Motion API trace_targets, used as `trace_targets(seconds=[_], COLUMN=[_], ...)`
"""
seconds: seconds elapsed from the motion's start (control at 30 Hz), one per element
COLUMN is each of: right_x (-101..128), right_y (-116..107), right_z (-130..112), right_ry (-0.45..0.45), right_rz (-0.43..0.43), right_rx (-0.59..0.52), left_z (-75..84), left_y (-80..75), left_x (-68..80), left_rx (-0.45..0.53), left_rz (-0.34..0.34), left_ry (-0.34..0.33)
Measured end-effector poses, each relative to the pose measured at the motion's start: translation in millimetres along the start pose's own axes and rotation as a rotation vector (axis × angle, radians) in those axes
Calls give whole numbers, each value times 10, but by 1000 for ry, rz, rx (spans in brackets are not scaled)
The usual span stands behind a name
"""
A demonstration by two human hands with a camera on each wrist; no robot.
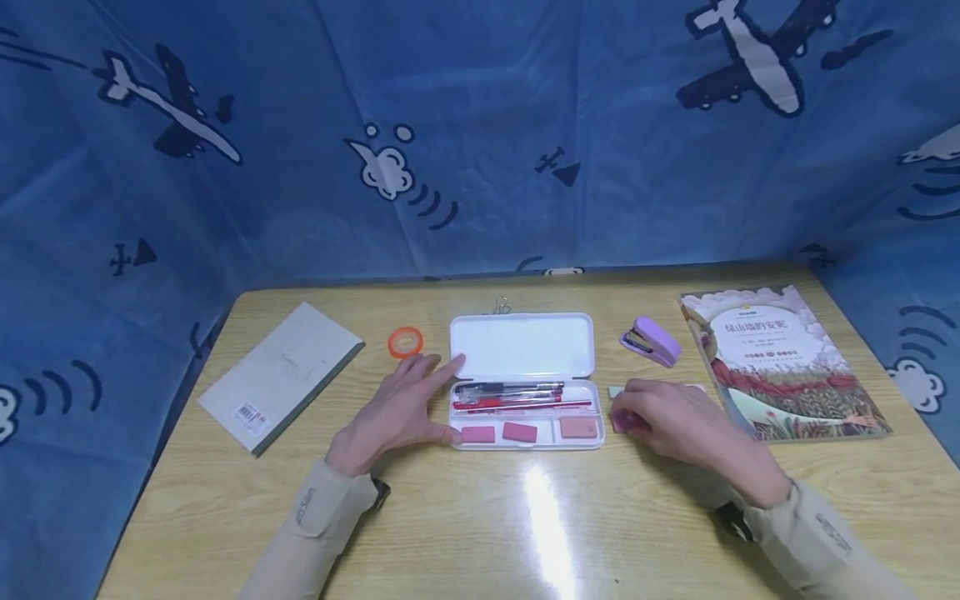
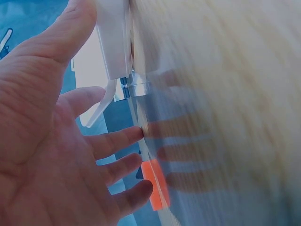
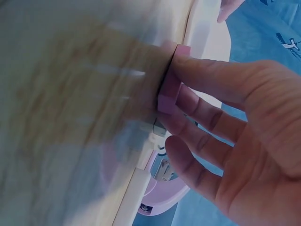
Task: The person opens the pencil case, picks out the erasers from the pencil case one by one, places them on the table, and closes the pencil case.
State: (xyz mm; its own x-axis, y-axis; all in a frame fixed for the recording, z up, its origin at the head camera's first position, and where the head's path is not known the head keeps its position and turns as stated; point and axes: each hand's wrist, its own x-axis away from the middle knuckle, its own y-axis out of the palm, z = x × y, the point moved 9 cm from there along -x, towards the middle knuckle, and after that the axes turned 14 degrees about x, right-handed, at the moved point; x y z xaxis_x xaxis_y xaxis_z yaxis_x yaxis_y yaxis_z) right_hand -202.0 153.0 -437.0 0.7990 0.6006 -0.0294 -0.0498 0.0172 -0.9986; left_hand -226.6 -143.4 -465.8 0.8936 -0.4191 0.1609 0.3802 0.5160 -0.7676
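Item: pink eraser (image 1: 622, 422), held in my right hand (image 1: 678, 425), thumb and fingers pinching it against the desk (image 1: 480, 533) just right of the open pencil case (image 1: 525, 398); the right wrist view shows the eraser (image 3: 170, 89) pinned between thumb and forefinger.

Item: left hand (image 1: 401, 408), fingers spread and straight, resting flat on the desk against the left end of the pencil case, thumb touching its lower corner. My left grip holds nothing.

Item: pencil case, white, lid folded back. Upper tray holds pens (image 1: 513, 397), black and red. Lower tray holds three pink erasers (image 1: 519, 432) side by side.

Item: orange tape roll (image 1: 405, 342), just beyond my left fingertips.

Item: grey notebook (image 1: 281, 375), far left, lying at an angle.

Item: purple stapler (image 1: 651, 340), right of the lid.

Item: illustrated book (image 1: 780, 358), far right, cover up.

Item: small white block (image 1: 617, 391), just above my right hand; I cannot tell what it is.
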Motion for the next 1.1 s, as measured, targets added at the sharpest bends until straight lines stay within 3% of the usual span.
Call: trace_targets(seconds=[0.43, 0.63, 0.8, 1.1], right_x=[-4, -60, -221, -587], right_y=[3, -195, -356, -369], right_z=[5, -65, -340, -1013], right_ry=[12, -3, -72, -204], right_rz=[-21, 107, 186, 154], right_rx=[-11, 2, 9, -25], left_z=[1, 4, 2, -5], left_y=[-5, -11, -13, 5], left_x=[3, 16, 17, -5], left_rx=[-5, -3, -10, -26], left_rz=[0, 2, 8, 0], left_ry=[-7, -2, -1, -7])
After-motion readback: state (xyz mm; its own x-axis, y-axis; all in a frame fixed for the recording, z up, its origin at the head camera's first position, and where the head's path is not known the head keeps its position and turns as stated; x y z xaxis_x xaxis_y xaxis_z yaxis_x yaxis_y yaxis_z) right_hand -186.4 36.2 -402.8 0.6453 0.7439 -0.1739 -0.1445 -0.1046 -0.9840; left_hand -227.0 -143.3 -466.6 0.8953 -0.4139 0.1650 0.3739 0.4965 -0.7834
